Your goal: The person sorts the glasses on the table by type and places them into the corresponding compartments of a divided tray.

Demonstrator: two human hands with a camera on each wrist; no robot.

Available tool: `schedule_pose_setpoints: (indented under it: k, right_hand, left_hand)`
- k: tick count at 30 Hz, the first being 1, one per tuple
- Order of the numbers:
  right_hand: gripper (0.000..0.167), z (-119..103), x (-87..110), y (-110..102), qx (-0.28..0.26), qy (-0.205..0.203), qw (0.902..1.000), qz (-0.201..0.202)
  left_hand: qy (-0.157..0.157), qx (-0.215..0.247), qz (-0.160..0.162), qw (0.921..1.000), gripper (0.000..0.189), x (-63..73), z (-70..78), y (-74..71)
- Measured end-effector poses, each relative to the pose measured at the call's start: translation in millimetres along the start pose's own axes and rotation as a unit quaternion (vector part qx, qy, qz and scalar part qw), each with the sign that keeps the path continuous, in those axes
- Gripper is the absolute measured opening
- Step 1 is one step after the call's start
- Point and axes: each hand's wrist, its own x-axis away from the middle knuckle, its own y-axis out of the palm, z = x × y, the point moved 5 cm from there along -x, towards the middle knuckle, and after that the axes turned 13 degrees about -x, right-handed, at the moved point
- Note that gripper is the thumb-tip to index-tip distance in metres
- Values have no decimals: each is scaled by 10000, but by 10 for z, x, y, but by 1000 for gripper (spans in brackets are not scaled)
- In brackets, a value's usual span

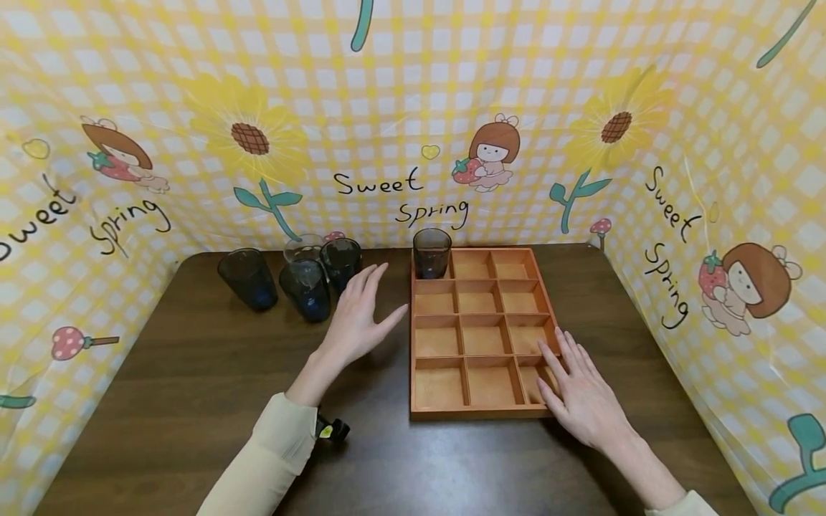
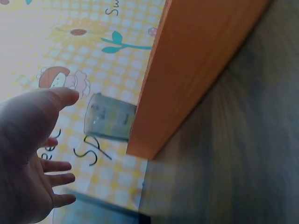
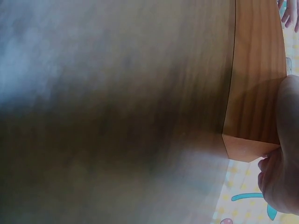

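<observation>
A wooden compartment box (image 1: 440, 381) lies on the table, with a tinted glass (image 1: 431, 252) upright in its far left compartment. My left hand (image 1: 356, 322) is in the air left of the box, thumb and fingers spread and nothing held. Just beyond its fingertips stand several glasses, among them a dark one (image 1: 342, 259), another dark one (image 1: 306, 288) and a clear one (image 1: 302, 247). My right hand (image 1: 587, 401) rests on the box's near right part, fingers fairly straight over its right wall. In the right wrist view, that hand (image 3: 287, 163) is partly cut off beside the box's corner.
Another dark glass (image 1: 250, 279) stands farthest left on the dark wood table (image 1: 181, 401). Yellow checked cloth (image 1: 400, 129) with printed figures rises behind the table and along both sides. A small black device (image 1: 333, 430) shows by the left sleeve (image 1: 277, 441).
</observation>
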Motion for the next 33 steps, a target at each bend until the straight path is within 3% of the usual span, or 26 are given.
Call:
schedule_pose_setpoints:
  k: [15,23,33]
  right_hand:
    - [66,-5,10,-10,-82,61,9999,-95]
    - [67,-10,15,-2,-92,11,10000,-34]
    - [66,-8,12,-5,-66,-32,10000,-22]
  left_hand:
    - [113,148,13,9998,75,576,-416,-187]
    - [-223,117,-216,9994,77,818,-674,-225]
    - [-441,-323,182,9983,74,993,-963,-368]
